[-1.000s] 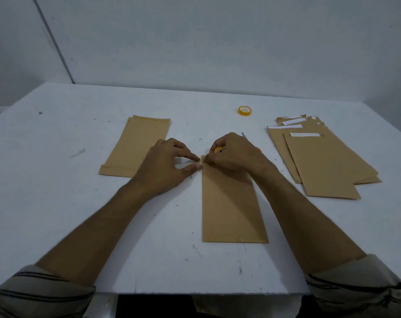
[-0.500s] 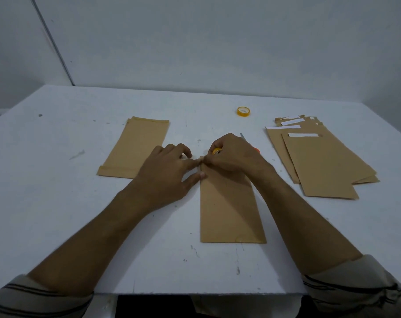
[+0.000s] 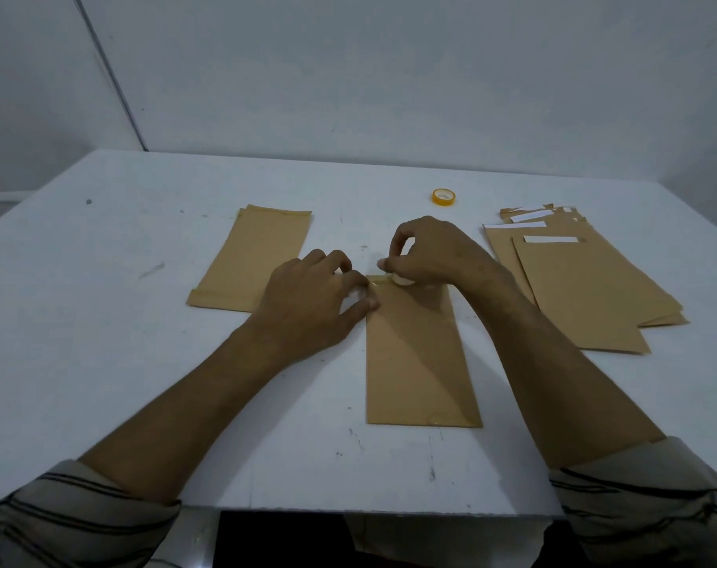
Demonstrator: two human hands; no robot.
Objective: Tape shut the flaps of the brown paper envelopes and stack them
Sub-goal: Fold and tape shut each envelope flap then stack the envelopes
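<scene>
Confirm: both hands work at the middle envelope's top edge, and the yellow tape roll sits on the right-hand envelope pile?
No: in the head view the yellow tape roll sits on the table, apart from the pile. The rest holds.

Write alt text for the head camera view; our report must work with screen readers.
Two bare hands tape the far end of a brown envelope lying on a white table: the left hand presses its corner while the right hand holds a small tape roll. More envelopes lie left, a fanned pile right, a yellow tape roll beyond.
</scene>
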